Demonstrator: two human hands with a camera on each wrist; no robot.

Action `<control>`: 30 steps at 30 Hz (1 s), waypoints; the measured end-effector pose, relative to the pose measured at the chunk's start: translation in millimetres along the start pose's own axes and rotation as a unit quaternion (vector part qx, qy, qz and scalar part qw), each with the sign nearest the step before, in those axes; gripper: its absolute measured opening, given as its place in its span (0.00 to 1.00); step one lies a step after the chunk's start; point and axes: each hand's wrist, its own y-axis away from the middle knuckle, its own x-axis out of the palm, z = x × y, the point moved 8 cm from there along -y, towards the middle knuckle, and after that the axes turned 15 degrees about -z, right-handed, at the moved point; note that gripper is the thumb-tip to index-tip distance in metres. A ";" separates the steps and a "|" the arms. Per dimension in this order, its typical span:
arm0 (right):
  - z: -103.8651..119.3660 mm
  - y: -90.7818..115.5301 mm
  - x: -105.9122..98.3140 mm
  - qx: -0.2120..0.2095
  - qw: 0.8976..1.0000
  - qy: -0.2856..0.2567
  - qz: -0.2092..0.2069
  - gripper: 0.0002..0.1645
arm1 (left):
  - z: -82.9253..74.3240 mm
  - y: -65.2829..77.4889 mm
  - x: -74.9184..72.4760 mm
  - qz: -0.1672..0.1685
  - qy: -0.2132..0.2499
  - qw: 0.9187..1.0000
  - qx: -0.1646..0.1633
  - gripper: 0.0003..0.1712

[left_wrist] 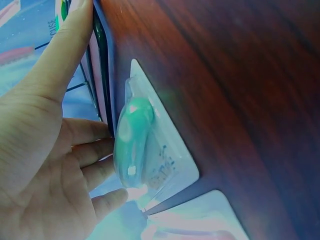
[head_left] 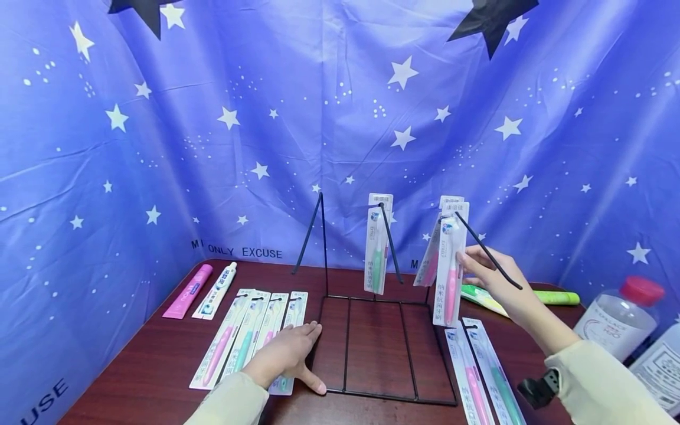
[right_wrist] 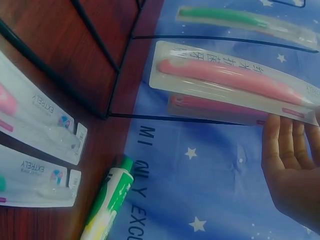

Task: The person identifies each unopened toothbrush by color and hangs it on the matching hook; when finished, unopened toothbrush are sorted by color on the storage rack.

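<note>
My right hand pinches the edge of a packaged pink toothbrush, which hangs upright at the right hook of a black wire rack. Behind that pack, another pink toothbrush pack hangs tilted and partly hidden. On the middle hook is a packaged green toothbrush; the left hook carries nothing. My left hand rests with extended fingers along the left side of the rack's base, thumb at the front corner. Close under it lies a green toothbrush pack, partly covered in the head view.
Several toothbrush packs lie in a row on the table's left. Two more packs lie right of the rack. A pink tube and a white toothpaste tube are at back left, a green tube and red-capped bottle at right.
</note>
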 end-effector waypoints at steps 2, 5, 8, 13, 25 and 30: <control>-2.7 -3.9 2.1 0.010 1.000 -0.007 -0.004 0.25 | 0.1 0.0 0.1 0.001 0.002 1.000 -0.002 0.68; -6.1 -9.3 5.3 0.021 0.999 -0.039 -0.006 0.24 | 0.9 0.1 1.7 0.006 0.008 1.000 -0.006 0.68; -8.9 -12.7 8.3 0.023 0.997 -0.068 -0.007 0.21 | 1.0 -0.1 3.7 0.012 0.014 1.000 -0.010 0.68; -12.8 -16.3 12.2 0.023 0.995 -0.100 -0.009 0.18 | -0.1 -0.4 4.0 0.009 0.014 1.000 -0.009 0.68; -14.5 -11.4 -4.7 0.006 0.999 0.035 -0.021 0.29 | -0.2 -1.8 4.8 -0.003 -0.005 1.000 0.006 0.69; -28.5 1.8 -23.2 0.017 0.997 0.075 0.011 0.27 | 1.3 -1.5 4.5 -0.003 -0.004 1.000 0.002 0.69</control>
